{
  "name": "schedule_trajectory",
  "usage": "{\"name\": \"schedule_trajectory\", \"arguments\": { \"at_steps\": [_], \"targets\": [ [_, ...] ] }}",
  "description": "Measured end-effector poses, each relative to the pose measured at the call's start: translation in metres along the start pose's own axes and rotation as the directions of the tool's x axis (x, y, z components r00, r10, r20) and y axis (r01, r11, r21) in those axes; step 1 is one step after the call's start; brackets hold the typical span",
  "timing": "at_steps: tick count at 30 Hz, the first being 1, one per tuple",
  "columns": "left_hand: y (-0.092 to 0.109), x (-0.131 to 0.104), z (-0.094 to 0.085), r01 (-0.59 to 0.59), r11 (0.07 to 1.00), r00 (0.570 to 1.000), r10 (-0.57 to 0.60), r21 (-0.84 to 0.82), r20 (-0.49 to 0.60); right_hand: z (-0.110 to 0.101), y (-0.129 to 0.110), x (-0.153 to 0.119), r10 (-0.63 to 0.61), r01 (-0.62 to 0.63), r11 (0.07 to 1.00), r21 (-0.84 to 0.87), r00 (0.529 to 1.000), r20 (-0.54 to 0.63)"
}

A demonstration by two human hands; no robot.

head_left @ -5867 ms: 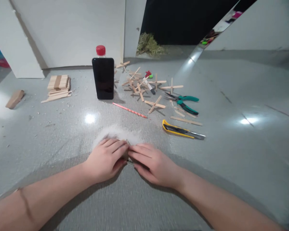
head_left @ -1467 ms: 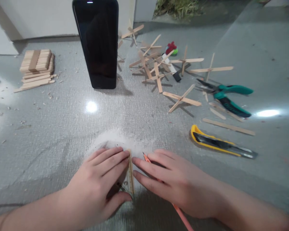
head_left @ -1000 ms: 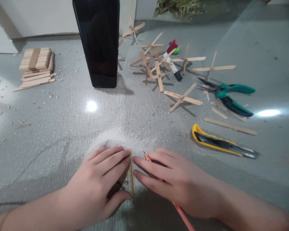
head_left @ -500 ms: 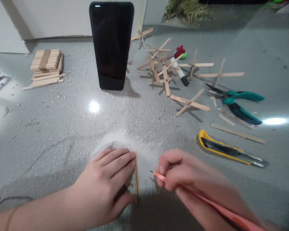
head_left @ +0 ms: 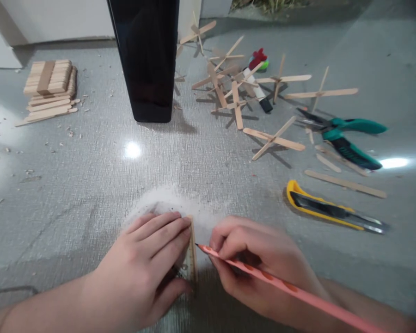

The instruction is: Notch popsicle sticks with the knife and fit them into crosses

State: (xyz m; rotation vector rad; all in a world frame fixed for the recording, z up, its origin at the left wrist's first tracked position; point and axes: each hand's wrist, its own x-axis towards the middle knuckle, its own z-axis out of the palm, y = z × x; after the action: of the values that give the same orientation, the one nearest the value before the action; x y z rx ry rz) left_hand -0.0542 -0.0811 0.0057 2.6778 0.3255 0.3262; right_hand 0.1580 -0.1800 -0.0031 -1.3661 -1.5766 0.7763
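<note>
My left hand (head_left: 149, 259) presses a clear ruler (head_left: 184, 267) down on the table, its fingers together over the top. Along the ruler's right edge runs a thin wooden craft stick (head_left: 193, 252), its upper end by my fingertips. My right hand (head_left: 256, 263) grips a pink pencil (head_left: 280, 283) with orange spots. The pencil's dark tip touches or nearly touches the stick's right side; I cannot tell which. White powder is spread on the table around my left fingertips.
A black phone (head_left: 147, 64) stands upright at the back. Bundled craft sticks (head_left: 50, 77) lie at left. Crossed-stick pieces (head_left: 273, 138), a glue tube (head_left: 258, 92), teal-handled pliers (head_left: 339, 132), a loose stick (head_left: 345, 183) and a yellow utility knife (head_left: 324, 206) lie at right.
My right hand has moved left, bringing the pencil tip to the stick's edge. My left hand stays on the ruler. The camera view has shifted slightly.
</note>
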Motion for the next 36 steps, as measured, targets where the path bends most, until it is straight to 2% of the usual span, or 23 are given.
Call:
{"name": "schedule_trajectory", "arguments": {
  "at_steps": [6,14,24,36],
  "targets": [
    [-0.0002,-0.0007,0.0025,0.001,1.000,1.000,-0.001,0.013,-0.009,0.0002,0.0022,-0.0013,-0.026,0.026,1.000,0.011,1.000,-0.001],
    [0.0003,0.0034,0.0021,0.009,1.000,1.000,-0.009,-0.014,-0.027,-0.0009,-0.0013,0.0005,-0.016,0.015,0.998,-0.053,1.000,-0.017],
    [0.0006,0.0006,0.0031,0.023,1.000,1.000,-0.023,-0.011,-0.022,-0.0023,-0.0021,0.0017,-0.023,0.023,1.000,0.021,1.000,0.013],
    [0.0001,0.0006,0.0027,0.018,1.000,0.999,-0.018,-0.012,-0.026,-0.0021,0.0013,0.0006,-0.012,0.010,0.998,-0.068,1.000,-0.020]
  ]
}}
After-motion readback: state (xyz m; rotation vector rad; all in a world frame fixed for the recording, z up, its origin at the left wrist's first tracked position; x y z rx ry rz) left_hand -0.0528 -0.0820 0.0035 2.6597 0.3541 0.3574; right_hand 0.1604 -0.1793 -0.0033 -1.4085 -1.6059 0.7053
